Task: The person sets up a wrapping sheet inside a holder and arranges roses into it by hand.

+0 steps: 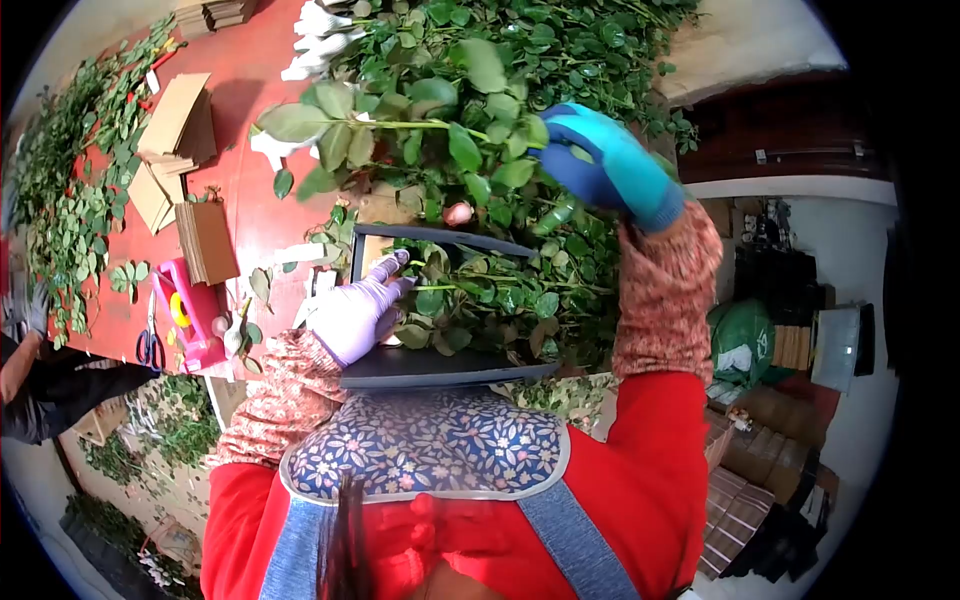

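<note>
My right hand (605, 165), in a blue and teal glove, is closed around a leafy rose stem (430, 124) and holds it up level, its leaves pointing left. My left hand (355, 315), in a lilac glove, reaches into a black-sided holder (440, 368). Its fingers are stretched out and rest by the ends of the rose stems (480, 290) lying there. The rose heads under that hand are mostly hidden. Just beyond the holder shows a pink rose head (459, 214). Several white-wrapped rose heads (318, 40) lie at the back.
A large heap of leafy stems (590, 60) covers the far side of the red table (245, 60). To the left are cardboard pieces (205, 243), a pink tape dispenser (195, 315) and scissors (150, 340). Another person's gloved hand (38, 308) is at the far left edge.
</note>
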Tool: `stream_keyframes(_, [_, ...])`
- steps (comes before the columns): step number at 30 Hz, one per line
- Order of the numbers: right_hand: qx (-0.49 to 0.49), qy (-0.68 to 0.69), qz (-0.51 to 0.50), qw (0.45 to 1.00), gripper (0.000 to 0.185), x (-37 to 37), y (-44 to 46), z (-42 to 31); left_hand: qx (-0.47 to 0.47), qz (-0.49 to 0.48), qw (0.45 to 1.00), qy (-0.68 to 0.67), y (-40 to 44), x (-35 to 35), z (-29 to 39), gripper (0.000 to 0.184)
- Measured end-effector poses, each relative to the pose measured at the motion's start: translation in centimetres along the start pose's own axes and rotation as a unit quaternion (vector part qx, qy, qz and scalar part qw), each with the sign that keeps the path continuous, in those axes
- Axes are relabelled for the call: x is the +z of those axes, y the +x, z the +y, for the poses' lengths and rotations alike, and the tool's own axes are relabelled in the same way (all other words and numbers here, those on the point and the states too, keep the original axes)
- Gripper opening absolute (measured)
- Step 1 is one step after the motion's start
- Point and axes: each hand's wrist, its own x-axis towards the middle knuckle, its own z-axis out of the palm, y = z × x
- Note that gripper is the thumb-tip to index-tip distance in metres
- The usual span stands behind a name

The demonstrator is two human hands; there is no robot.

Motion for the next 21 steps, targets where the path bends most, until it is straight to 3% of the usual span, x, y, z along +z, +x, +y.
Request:
stream_keyframes(3, [-0.010, 0.055, 0.019, 0.998, 0.023, -0.6, -2.5, -1.6, -0.022, -0.013, 0.999, -0.029, -0.3, 0.6, -0.5, 0.041])
stream_keyframes(4, [0.187, 0.192, -0.014, 0.963, 0.023, -0.6, -3.4, -3.1, -0.013, 0.007, 0.998, -0.054, -0.5, 1.5, -1.3, 0.041])
stream_keyframes(6, [0.031, 0.067, 0.002, 0.997, 0.025, 1.0, -5.8, -1.7, 0.037, 0.066, 0.996, -0.036, -0.7, 2.1, -2.0, 0.043])
stream_keyframes(7, [0.029, 0.068, -0.002, 0.997, 0.025, 0.5, -6.8, -1.7, -0.034, 0.032, 0.975, -0.219, -1.0, 3.1, -2.7, 0.039])
stream_keyframes(8, [0.074, 0.057, -0.021, 0.995, 0.027, 0.0, -7.7, -3.5, -0.114, 0.027, 0.913, -0.391, -1.2, 4.1, -3.4, 0.036])
stream_keyframes(9, [0.118, 0.046, -0.040, 0.991, 0.029, -0.2, -8.6, -4.5, -0.161, 0.041, 0.886, -0.433, -1.2, 4.2, -3.2, 0.033])
stream_keyframes(10, [0.242, 0.129, -0.092, 0.957, 0.031, -0.2, -9.9, -4.1, -0.181, 0.044, 0.882, -0.433, -0.9, 4.1, -3.1, 0.029])
stream_keyframes(11, [0.242, 0.131, -0.094, 0.957, 0.031, 0.2, -11.8, -3.2, -0.183, 0.036, 0.884, -0.428, -0.5, 3.8, -3.2, 0.027])
stream_keyframes(13, [0.137, 0.051, -0.044, 0.988, 0.034, 1.5, -15.4, -1.6, -0.166, 0.007, 0.899, -0.406, -0.2, 2.5, -2.6, 0.025])
stream_keyframes(14, [0.198, 0.036, -0.092, 0.975, 0.037, 2.0, -16.1, -2.1, -0.151, -0.020, 0.903, -0.401, -0.3, 1.6, -2.1, 0.027])
stream_keyframes(15, [0.199, 0.038, -0.091, 0.975, 0.037, 2.6, -16.8, -2.5, -0.135, -0.047, 0.907, -0.397, -0.4, 0.6, -1.6, 0.029])
stream_keyframes(17, [0.303, -0.052, -0.106, 0.946, 0.036, 4.0, -18.1, -2.8, -0.148, -0.030, 0.922, -0.358, -0.6, 2.3, -3.1, 0.038])
stream_keyframes(18, [0.321, -0.104, -0.135, 0.931, 0.035, 4.8, -18.3, -2.6, -0.033, 0.026, 0.989, -0.143, -1.0, 2.4, -3.2, 0.036])
stream_keyframes(21, [0.266, -0.204, -0.212, 0.918, 0.036, 4.0, -16.3, -4.7, -0.049, 0.013, 0.976, -0.210, -0.9, 2.6, -3.0, 0.037])
